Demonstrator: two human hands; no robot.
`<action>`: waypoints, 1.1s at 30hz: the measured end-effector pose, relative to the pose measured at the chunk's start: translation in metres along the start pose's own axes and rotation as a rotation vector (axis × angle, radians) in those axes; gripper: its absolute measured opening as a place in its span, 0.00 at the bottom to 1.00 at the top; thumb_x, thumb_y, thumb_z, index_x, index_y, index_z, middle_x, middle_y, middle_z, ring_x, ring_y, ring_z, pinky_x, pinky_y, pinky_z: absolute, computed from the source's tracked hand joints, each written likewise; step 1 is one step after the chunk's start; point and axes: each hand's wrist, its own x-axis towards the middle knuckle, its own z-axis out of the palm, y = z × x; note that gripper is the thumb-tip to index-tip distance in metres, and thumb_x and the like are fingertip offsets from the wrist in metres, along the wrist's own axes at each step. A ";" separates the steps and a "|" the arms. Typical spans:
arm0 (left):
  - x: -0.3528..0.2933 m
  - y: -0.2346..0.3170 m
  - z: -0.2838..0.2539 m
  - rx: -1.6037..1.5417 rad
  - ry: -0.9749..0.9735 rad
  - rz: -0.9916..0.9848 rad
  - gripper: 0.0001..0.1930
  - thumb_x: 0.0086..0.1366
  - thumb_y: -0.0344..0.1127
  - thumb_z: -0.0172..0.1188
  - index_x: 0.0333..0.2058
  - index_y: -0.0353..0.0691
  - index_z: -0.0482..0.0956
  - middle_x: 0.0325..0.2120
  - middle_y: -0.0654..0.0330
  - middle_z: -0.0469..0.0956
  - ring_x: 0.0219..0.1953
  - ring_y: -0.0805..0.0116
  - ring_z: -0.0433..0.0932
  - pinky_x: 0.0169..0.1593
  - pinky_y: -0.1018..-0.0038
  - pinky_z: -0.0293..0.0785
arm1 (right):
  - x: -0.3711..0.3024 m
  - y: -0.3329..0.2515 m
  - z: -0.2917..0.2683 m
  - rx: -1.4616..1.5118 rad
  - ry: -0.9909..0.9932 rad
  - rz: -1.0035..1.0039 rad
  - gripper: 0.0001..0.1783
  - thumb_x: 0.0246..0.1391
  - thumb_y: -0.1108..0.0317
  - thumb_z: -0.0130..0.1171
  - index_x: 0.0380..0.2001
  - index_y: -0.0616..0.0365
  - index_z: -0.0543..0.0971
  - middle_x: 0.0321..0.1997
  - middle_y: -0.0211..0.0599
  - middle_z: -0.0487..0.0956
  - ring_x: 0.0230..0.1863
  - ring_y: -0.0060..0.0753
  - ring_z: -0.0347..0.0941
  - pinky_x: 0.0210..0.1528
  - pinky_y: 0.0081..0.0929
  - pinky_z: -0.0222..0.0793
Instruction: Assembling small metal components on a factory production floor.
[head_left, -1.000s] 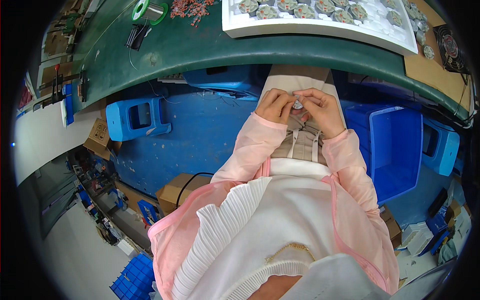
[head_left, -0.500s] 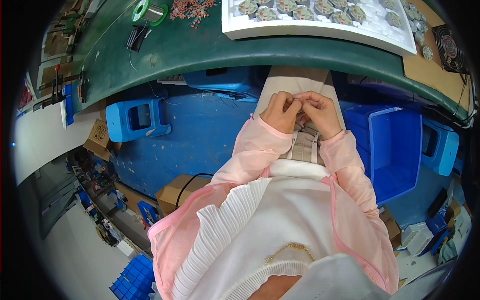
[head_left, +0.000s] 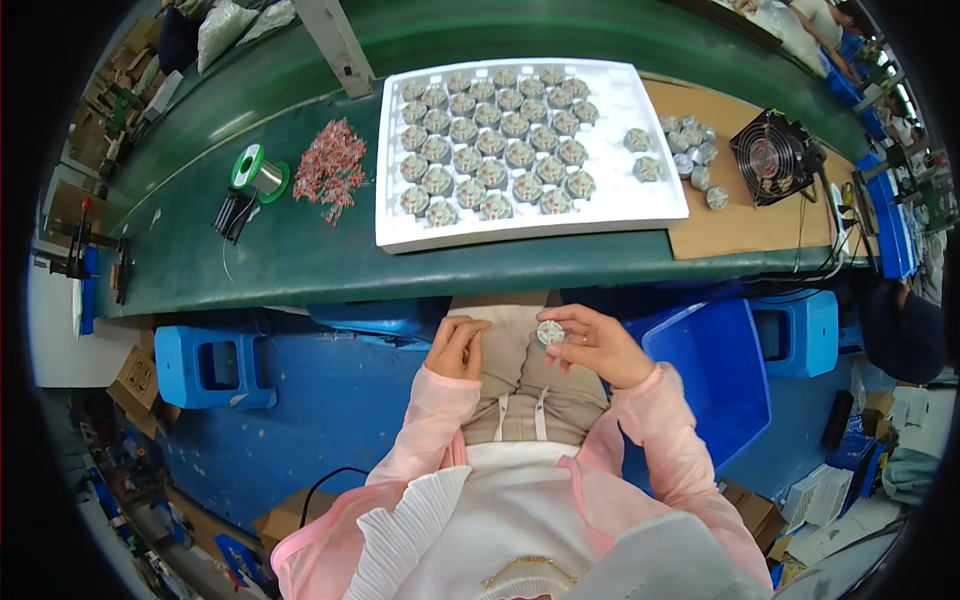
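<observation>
Over my lap, my right hand pinches a small round metal part between thumb and fingertips. Its pale face with small reddish spots is turned up. To its left, my left hand is apart from the part, its fingers loosely bent and nothing visible in them. On the bench beyond, a white foam tray holds rows of similar round parts. Two of these stand apart toward the tray's right side, and several silvery ones lie loose beside it.
Left of the tray are a pile of red small-leaded components, a solder wire spool and a black holder. A black fan stands on brown board at right. Below are a blue bin and blue stools.
My hands were together over my lap; now they are apart, with the round part showing in the right. The view has tilted up, showing more of the bench and the whole tray.
</observation>
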 end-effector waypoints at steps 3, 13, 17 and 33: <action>-0.003 0.002 0.004 0.000 -0.030 0.048 0.11 0.62 0.20 0.53 0.41 0.39 0.79 0.38 0.64 0.73 0.27 0.72 0.69 0.31 0.81 0.66 | -0.007 -0.070 -0.004 -0.045 -0.021 -0.026 0.22 0.53 0.80 0.61 0.53 0.61 0.71 0.45 0.40 0.78 0.37 0.28 0.76 0.32 0.18 0.72; -0.008 0.003 0.003 -0.017 -0.056 0.083 0.10 0.62 0.21 0.55 0.40 0.38 0.79 0.34 0.64 0.75 0.25 0.74 0.68 0.30 0.82 0.66 | 0.091 -0.151 -0.082 -1.272 0.577 -0.572 0.16 0.50 0.65 0.64 0.44 0.50 0.81 0.48 0.29 0.77 0.43 0.31 0.72 0.48 0.30 0.64; -0.009 0.000 0.003 -0.019 -0.055 0.062 0.10 0.62 0.21 0.54 0.41 0.38 0.78 0.34 0.64 0.75 0.25 0.73 0.69 0.30 0.81 0.66 | 0.107 -0.148 -0.089 -1.494 0.537 -0.562 0.16 0.51 0.62 0.64 0.45 0.50 0.81 0.48 0.29 0.78 0.45 0.33 0.72 0.50 0.31 0.63; -0.004 -0.009 0.008 0.000 -0.104 0.059 0.11 0.62 0.22 0.53 0.42 0.40 0.78 0.35 0.63 0.76 0.26 0.69 0.73 0.32 0.78 0.70 | 0.089 -0.156 -0.115 -1.681 0.752 -0.483 0.19 0.54 0.60 0.61 0.49 0.50 0.79 0.44 0.33 0.78 0.45 0.38 0.73 0.43 0.30 0.69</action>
